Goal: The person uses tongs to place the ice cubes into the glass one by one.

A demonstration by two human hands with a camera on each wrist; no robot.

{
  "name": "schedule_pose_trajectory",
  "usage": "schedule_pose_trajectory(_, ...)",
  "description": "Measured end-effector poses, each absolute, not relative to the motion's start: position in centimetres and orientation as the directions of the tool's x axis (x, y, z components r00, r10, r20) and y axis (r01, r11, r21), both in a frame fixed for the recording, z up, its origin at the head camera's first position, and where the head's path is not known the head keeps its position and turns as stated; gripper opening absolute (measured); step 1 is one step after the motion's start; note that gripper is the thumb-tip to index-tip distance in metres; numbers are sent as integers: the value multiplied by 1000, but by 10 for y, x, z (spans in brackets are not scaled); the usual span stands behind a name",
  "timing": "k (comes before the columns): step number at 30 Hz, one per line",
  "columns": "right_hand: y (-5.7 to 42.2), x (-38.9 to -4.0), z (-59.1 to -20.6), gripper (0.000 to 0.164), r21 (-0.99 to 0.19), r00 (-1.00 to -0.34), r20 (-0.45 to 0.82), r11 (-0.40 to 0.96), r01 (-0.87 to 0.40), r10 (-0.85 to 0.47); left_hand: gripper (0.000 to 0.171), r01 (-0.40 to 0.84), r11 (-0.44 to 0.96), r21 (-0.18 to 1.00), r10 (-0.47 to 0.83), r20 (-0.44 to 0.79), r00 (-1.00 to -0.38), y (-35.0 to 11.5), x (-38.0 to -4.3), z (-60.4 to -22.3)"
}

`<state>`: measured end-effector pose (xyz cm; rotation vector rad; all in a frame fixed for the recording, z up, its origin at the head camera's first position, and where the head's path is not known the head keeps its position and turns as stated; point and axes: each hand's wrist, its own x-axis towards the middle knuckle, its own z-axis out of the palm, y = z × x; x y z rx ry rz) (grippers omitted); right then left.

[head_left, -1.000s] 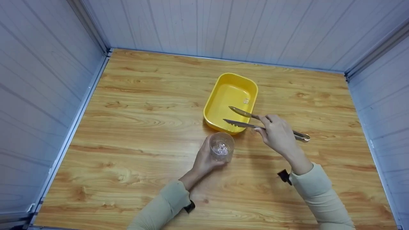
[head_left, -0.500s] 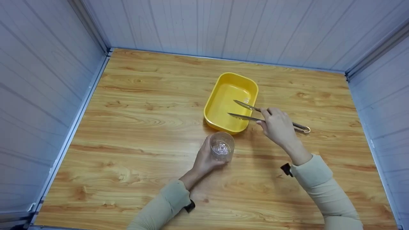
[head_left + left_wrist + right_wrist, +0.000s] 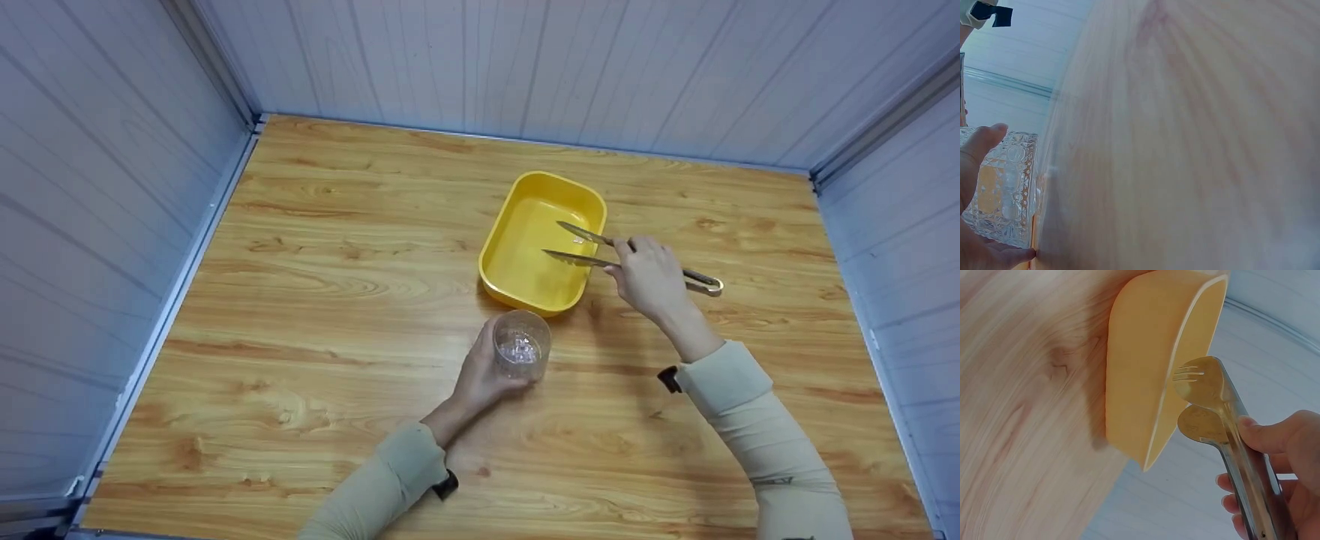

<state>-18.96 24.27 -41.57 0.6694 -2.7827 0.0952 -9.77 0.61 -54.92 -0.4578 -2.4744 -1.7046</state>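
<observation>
My left hand (image 3: 484, 373) grips a clear patterned glass (image 3: 523, 346) standing on the table, its thumb and fingers around the side. Clear shiny pieces seem to lie at the glass's bottom. In the left wrist view the cut pattern of the glass (image 3: 1009, 185) shows between thumb and fingers. My right hand (image 3: 651, 277) holds metal tongs (image 3: 589, 260) with their arms spread apart. The tips hang over the yellow basin (image 3: 517, 277), on either side of a small clear piece (image 3: 578, 241) inside it. In the right wrist view the tongs (image 3: 1241, 455) show one slotted end and one spoon-like end.
The wooden table (image 3: 315, 300) carries the basin just beyond the glass. Pale panel walls (image 3: 495, 67) enclose the table at the back, left and right.
My right hand has moved away from me with the tongs, so their tips now straddle the small clear piece. My left hand and the glass have stayed in place.
</observation>
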Motion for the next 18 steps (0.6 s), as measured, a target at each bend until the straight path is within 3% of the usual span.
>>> schedule_pose_trajectory(18,235,-231,-416,38,90,-920,94,923,-373,-381,100,292,333,897,184,242,-953,6,-98,-549)
